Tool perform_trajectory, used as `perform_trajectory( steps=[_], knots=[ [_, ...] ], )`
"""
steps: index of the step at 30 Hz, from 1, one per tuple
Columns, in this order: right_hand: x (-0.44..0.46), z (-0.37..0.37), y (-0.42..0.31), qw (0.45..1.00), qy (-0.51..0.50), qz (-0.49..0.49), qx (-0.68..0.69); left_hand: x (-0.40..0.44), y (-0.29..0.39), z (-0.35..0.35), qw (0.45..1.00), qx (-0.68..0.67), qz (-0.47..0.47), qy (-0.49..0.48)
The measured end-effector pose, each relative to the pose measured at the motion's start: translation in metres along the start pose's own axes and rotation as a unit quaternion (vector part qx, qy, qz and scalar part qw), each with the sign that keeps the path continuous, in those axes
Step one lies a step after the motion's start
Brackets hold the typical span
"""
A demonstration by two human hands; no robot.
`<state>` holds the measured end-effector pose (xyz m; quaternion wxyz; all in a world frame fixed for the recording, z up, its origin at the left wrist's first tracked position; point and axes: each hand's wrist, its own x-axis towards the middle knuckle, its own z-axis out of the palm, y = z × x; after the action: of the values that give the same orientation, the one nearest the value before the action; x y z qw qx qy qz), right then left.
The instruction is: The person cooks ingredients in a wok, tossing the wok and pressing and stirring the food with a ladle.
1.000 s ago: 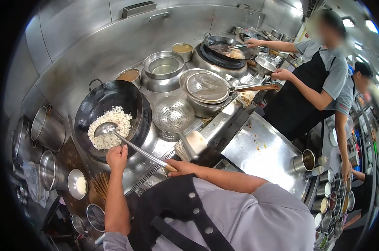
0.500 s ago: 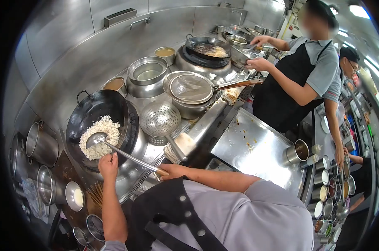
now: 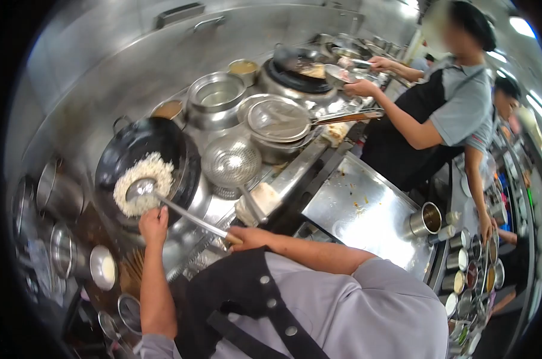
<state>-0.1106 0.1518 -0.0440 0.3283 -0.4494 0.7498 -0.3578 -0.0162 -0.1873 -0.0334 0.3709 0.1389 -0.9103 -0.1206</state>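
White rice (image 3: 152,166) lies in the black wok (image 3: 118,152), which sits on the burner at left. A long-handled ladle (image 3: 193,219) rests with its bowl in the rice. My right hand (image 3: 247,239) is wrapped round the wooden end of the ladle's handle. My left hand (image 3: 154,225) is closed at the wok's near edge and grips it there; the fingers hide the exact spot held. A perforated strainer (image 3: 231,160) lies just right of the wok.
Metal pots (image 3: 217,99), a mesh sieve (image 3: 278,119) and a second wok (image 3: 289,63) stand beyond. A co-worker (image 3: 426,102) holds a bowl (image 3: 338,75) near that wok. To my right is a steel counter (image 3: 357,209). Pots (image 3: 61,191) stand at left.
The ladle's bowl has shifted slightly down and to the right in the rice. The co-worker's bowl has moved toward the far wok. The whole view has shifted a little.
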Motion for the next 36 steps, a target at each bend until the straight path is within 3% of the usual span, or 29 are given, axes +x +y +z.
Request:
perform_trajectory(
  steps=[4,6,7,9,15,18,20,21,24,25,27,29,32,33,35,36],
  knots=[
    [0.01,-0.01,-0.042,0.997,-0.001,0.034,-0.071,0.002,0.006,-0.009,1.0,0.001,-0.018,-0.015],
    [0.028,-0.002,-0.024,0.993,0.031,-0.064,-0.095,0.002,0.008,-0.016,1.0,-0.022,0.0,0.0],
    [0.029,-0.014,-0.053,0.998,-0.011,0.011,-0.064,0.001,0.009,-0.018,1.0,-0.028,-0.003,0.006],
    [0.031,-0.025,-0.079,0.998,-0.018,0.062,0.025,-0.007,0.013,-0.02,1.0,-0.004,0.001,0.028],
    [-0.002,-0.052,-0.146,0.976,0.0,-0.004,0.22,-0.023,0.013,-0.024,1.0,-0.008,-0.028,0.001],
    [-0.027,-0.065,-0.156,0.94,-0.007,-0.008,0.34,-0.026,0.014,-0.028,0.999,-0.013,-0.045,-0.021],
    [-0.033,-0.071,-0.153,0.877,-0.052,0.026,0.477,-0.024,0.012,-0.028,0.999,-0.015,-0.037,-0.013],
    [-0.027,-0.071,-0.151,0.878,-0.053,0.023,0.475,-0.024,0.012,-0.029,0.999,-0.014,-0.035,-0.012],
    [0.022,-0.055,-0.114,0.825,-0.072,0.157,0.538,-0.023,0.013,-0.029,0.999,-0.013,-0.028,-0.01],
    [0.038,-0.045,-0.105,0.826,-0.071,0.155,0.538,-0.023,0.012,-0.029,0.999,-0.021,-0.031,-0.011],
    [0.061,-0.031,-0.11,0.924,-0.023,0.074,0.374,-0.02,0.01,-0.029,0.999,-0.027,-0.033,-0.005],
    [0.05,-0.034,-0.131,0.947,-0.024,0.064,0.315,-0.022,0.007,-0.029,0.999,-0.022,-0.03,-0.011],
    [0.015,-0.049,-0.153,0.861,-0.065,0.063,0.5,-0.022,0.009,-0.029,0.999,-0.028,-0.035,-0.003],
    [0.015,-0.05,-0.152,0.862,-0.062,0.065,0.499,-0.022,0.009,-0.028,0.999,-0.032,-0.035,-0.003],
    [0.015,-0.053,-0.148,0.762,-0.126,0.103,0.627,-0.021,0.01,-0.027,0.999,-0.026,-0.046,-0.004],
    [0.031,-0.047,-0.14,0.772,-0.113,0.119,0.615,-0.022,0.01,-0.027,0.998,-0.032,-0.044,-0.001]
  ],
)
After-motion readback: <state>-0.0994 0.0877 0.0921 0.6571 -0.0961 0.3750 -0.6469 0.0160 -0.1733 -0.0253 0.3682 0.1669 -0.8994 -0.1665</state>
